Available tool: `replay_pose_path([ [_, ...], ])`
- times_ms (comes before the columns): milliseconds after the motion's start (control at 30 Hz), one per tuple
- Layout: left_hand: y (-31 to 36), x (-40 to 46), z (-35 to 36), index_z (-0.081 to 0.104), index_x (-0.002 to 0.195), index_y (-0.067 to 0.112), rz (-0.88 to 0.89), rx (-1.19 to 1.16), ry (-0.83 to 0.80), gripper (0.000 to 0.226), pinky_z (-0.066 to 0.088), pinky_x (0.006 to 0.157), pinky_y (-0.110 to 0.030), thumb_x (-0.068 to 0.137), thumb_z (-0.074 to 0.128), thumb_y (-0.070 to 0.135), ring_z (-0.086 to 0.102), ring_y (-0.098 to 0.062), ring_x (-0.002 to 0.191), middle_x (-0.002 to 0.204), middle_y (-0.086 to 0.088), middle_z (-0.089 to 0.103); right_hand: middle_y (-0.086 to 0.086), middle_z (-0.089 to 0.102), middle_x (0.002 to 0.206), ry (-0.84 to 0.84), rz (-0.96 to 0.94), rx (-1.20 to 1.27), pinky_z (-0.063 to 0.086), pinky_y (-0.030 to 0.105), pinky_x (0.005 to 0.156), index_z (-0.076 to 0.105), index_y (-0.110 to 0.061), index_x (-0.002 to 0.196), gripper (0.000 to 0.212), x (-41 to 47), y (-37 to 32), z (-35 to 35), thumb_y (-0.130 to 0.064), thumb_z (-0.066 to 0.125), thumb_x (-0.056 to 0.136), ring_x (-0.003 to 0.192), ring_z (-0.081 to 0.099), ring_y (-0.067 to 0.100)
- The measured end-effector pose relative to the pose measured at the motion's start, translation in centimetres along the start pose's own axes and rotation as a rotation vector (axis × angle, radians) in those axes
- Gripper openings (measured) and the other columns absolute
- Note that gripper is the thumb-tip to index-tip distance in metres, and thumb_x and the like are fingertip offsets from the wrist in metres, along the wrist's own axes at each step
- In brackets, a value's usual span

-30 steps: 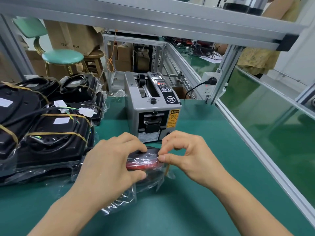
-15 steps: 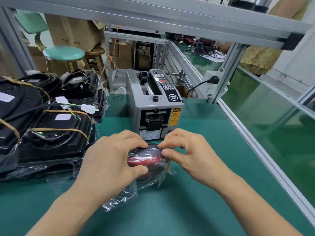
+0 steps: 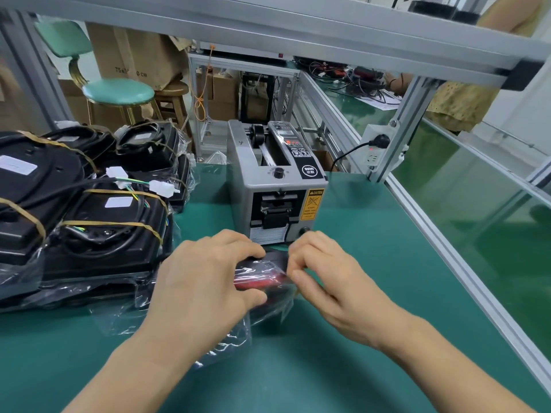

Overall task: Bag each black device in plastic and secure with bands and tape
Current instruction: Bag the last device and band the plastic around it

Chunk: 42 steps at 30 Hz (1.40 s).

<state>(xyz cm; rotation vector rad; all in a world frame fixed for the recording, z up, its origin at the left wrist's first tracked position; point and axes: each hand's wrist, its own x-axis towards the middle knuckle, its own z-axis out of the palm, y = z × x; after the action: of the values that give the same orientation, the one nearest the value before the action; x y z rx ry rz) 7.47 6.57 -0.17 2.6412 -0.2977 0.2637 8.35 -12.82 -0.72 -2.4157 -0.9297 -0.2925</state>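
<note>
A small black and red item (image 3: 262, 277) wrapped in clear plastic lies on the green mat in front of the tape dispenser (image 3: 275, 186). My left hand (image 3: 205, 281) grips its left side, fingers over the top and thumb underneath. My right hand (image 3: 325, 275) pinches the plastic at its right end. Loose plastic of the bag (image 3: 229, 338) trails toward me under my left wrist. Several black devices (image 3: 110, 231), bagged in plastic and bound with tan rubber bands, are stacked at the left.
The grey dispenser stands right behind my hands. An aluminium frame post (image 3: 408, 120) and rail (image 3: 447, 242) bound the mat on the right, with a power socket (image 3: 377, 150) on the post. A green stool (image 3: 117, 92) and cardboard boxes (image 3: 134, 52) stand behind the bench.
Both hands and the wrapped item stay in front of the dispenser. My right fingers have shifted slightly on the plastic at the item's right end.
</note>
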Motion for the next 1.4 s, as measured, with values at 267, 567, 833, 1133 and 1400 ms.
replay_pose_path([
  [267,0.3,-0.1,0.0,0.073,0.095,0.037,0.039,-0.014,0.039,0.048,0.047,0.074,-0.033,0.050,0.090,0.041,0.065,-0.015,0.082,0.101,0.022,0.069,-0.005,0.049,0.092,0.059,0.123,0.277,0.040,0.039,0.084,0.049,-0.014,0.086,0.015,-1.8,-0.3,1.3,-0.016,0.042,0.099,0.090,0.048,0.019],
  [567,0.0,-0.3,0.4,0.075,0.085,0.026,0.170,0.083,0.167,0.052,0.052,0.056,-0.035,0.038,0.095,0.037,0.064,-0.021,0.062,0.088,0.012,0.072,-0.009,0.060,0.076,0.088,0.434,0.104,0.044,0.028,0.074,0.067,-0.024,0.075,0.010,0.9,-1.8,0.5,-0.020,0.070,0.085,0.076,0.055,0.009],
  [833,0.0,-0.1,-0.1,0.075,0.092,0.033,0.058,-0.015,0.069,0.049,0.050,0.071,-0.036,0.047,0.092,0.039,0.068,-0.019,0.079,0.098,0.017,0.071,-0.006,0.053,0.081,-0.121,0.292,0.543,0.037,0.030,0.088,0.062,-0.024,0.073,0.013,-0.2,-0.9,0.0,-0.018,0.064,0.084,0.084,0.050,0.010],
  [1133,0.1,-0.1,0.1,0.074,0.091,0.033,0.066,-0.027,0.100,0.042,0.051,0.070,-0.036,0.053,0.084,0.047,0.068,-0.018,0.077,0.094,0.017,0.071,-0.007,0.055,0.081,0.231,0.157,0.136,0.043,0.044,0.074,0.067,-0.016,0.081,0.006,0.0,-1.3,2.9,-0.021,0.067,0.085,0.081,0.050,0.016],
  [1400,0.0,-0.2,0.2,0.075,0.088,0.027,0.103,0.024,0.125,0.048,0.054,0.063,-0.038,0.045,0.093,0.036,0.069,-0.020,0.070,0.089,0.012,0.073,-0.007,0.064,0.084,0.216,0.332,0.413,0.044,0.021,0.080,0.073,-0.023,0.090,0.011,-0.2,-1.0,1.3,-0.017,0.063,0.090,0.084,0.059,0.010],
])
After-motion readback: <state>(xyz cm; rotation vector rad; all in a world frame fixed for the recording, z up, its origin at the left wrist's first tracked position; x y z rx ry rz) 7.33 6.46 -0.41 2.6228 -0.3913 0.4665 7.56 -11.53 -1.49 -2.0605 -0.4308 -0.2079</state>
